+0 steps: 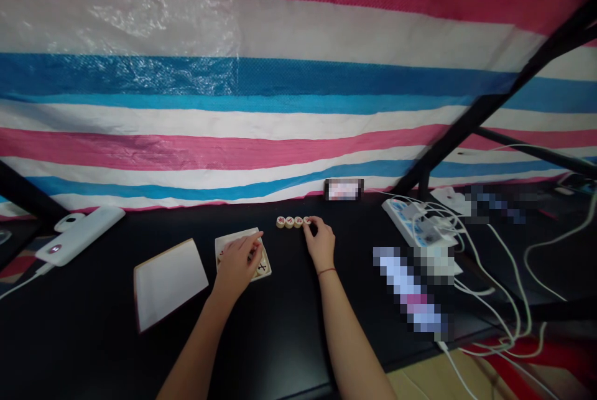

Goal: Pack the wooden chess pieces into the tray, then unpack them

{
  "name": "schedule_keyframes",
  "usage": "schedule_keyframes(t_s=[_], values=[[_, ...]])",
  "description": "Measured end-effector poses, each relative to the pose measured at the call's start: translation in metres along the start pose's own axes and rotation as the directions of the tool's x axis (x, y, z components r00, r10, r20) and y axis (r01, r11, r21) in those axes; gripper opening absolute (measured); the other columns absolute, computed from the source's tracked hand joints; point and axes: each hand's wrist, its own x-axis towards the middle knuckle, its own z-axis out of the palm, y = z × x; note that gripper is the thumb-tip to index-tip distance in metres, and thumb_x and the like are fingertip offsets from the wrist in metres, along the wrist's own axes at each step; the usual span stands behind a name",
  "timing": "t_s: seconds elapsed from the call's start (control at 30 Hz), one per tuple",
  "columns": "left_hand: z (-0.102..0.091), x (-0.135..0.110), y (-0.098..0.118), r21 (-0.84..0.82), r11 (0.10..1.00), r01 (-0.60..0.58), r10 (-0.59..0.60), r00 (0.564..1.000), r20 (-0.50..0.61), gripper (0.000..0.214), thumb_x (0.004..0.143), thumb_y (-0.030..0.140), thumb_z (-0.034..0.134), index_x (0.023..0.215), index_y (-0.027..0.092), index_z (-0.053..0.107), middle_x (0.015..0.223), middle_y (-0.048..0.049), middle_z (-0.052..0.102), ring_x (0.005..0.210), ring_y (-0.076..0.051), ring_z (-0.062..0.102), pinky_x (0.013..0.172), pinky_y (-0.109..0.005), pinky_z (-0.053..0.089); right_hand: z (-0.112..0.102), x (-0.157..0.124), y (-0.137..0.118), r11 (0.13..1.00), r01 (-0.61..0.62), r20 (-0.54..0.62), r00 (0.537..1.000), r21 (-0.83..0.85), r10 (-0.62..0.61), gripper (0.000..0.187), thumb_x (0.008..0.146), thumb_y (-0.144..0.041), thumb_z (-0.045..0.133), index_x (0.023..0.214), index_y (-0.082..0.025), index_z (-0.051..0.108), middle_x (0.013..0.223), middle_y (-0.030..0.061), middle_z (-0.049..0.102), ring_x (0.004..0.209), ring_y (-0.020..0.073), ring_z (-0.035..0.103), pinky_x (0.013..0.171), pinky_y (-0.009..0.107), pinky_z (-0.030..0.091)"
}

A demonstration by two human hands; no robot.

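Carefully, the right hand (321, 244) pinches narrowly on the end piece (306, 220), lined up snug with a row of xiangqi pieces (289, 221) at frame centre; the left hand (237, 266), curled, sits over a tray (226, 241) just lower left, its hold hidden.

Lighting: even, fairly bright, source out of view. Glare: whitish sheen on the plastic striped tarp (186, 33), upper left. Table (84, 331): dark, detail lost. Distortion: stripes bowing toward frame edges. Sharpness: characters on the round game pieces (289, 222) soft, barely legible. Blur: blocky pixelated patches (410, 291), right of centre.
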Motion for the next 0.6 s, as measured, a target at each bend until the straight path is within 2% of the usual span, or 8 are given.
schedule_keyframes(t_s=[0.43,0.6], values=[[-0.0028,-0.0003,-0.0018,-0.026,1.0,0.005,-0.006,1.0,-0.026,0.03,0.09,0.03,0.046,0.113,0.023,0.065,0.089,-0.005,0.073,0.085,-0.02,0.067,0.086,-0.035,0.049,-0.0003,-0.0015,-0.0016,0.999,0.023,-0.007,1.0,-0.024,-0.023,0.022,0.082,-0.029,0.052,0.099,-0.021,0.064,0.092,0.0059,0.069,0.091,0.0233,0.059,0.08,0.033,0.042],[-0.0035,-0.0007,-0.0021,-0.022,1.0,-0.001,0.0,0.999,-0.035,0.029,0.09,0.03,0.047,0.111,0.023,0.065,0.088,-0.0042,0.072,0.085,-0.02,0.066,0.084,-0.034,0.049,-0.0053,-0.0019,-0.0083,0.998,0.004,0.03,1.0,-0.062,-0.002,0.028,0.076,-0.025,0.059,0.104,-0.021,0.062,0.093,0.0043,0.068,0.092,0.0235,0.059,0.08,0.033,0.041]])
